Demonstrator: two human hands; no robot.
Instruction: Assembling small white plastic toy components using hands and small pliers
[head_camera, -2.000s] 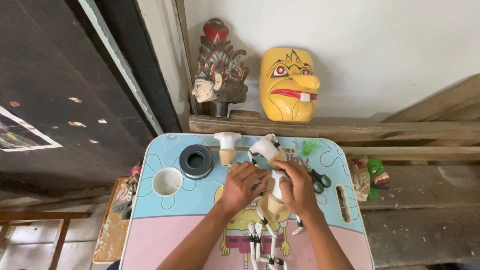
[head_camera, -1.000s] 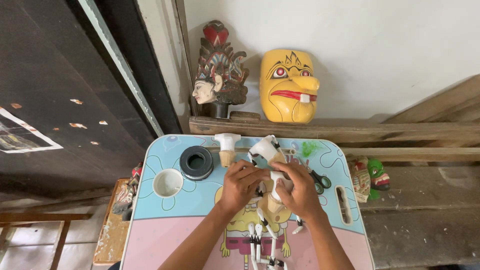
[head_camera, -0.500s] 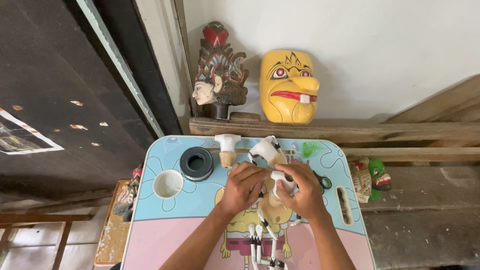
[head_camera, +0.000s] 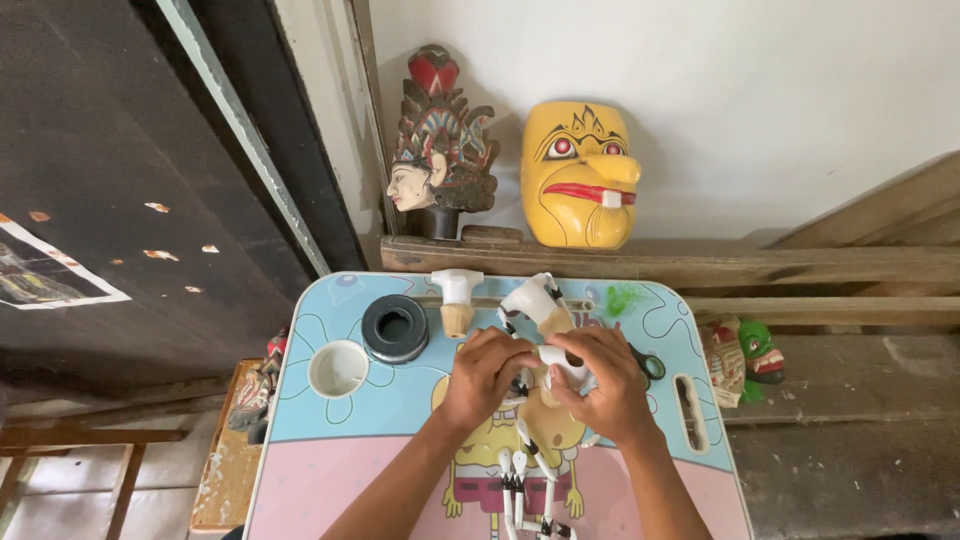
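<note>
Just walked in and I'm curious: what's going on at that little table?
A person sits at a small cartoon-printed folding table, both hands on a white jointed puppet with thin stick limbs. The left hand and right hand grip its middle. A black ring, a white cup and a white-topped wooden peg sit nearby; a yellow mask leans behind.

A white wall (head_camera: 760, 110) rose behind a rough wooden ledge (head_camera: 700, 262); a dark door (head_camera: 110, 150) stood left, daylight soft throughout.
</note>
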